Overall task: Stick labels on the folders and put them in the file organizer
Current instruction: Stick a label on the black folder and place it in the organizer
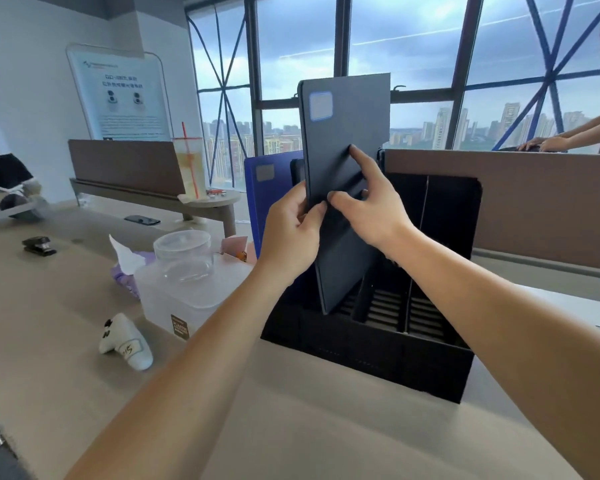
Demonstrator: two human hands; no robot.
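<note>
**deskrat:** Looking at a tan bench (66, 323) filling most of the view. Seeing a black file organizer (378, 355) standing on it right of centre, open on top, with dividers cutting it into slots. Catching slatted floors in the two right-hand ones.

**mo_77:** Wondering where the folder's sitting?

**deskrat:** Spotting a dark folder (347, 133) leaning over the organizer, top end up against the window. Noticing its bottom corner dipping into a slot on the left side, just left of a divider. Not managing to tell which slot exactly. Also seeing a blue folder (274, 202) standing upright further left in the organizer.

**mo_77:** And the hands, doing what?

**deskrat:** Seeing the left hand (291, 237) pinching the dark folder's left edge, thumb in front, fingers behind. Seeing the right hand (371, 206) lying spread on the front cover, index finger pointing up, thumb pressing low, right beside the left thumb.

**mo_77:** Anything else lying around?

**deskrat:** Noticing a clear plastic tub (187, 289) just left of the organizer, a white controller (125, 342) in front of that, and a black stapler (38, 245) well off to the left. Finally spotting a pale, blue-edged label (321, 105) sticking on the dark folder's top-left corner.
</note>
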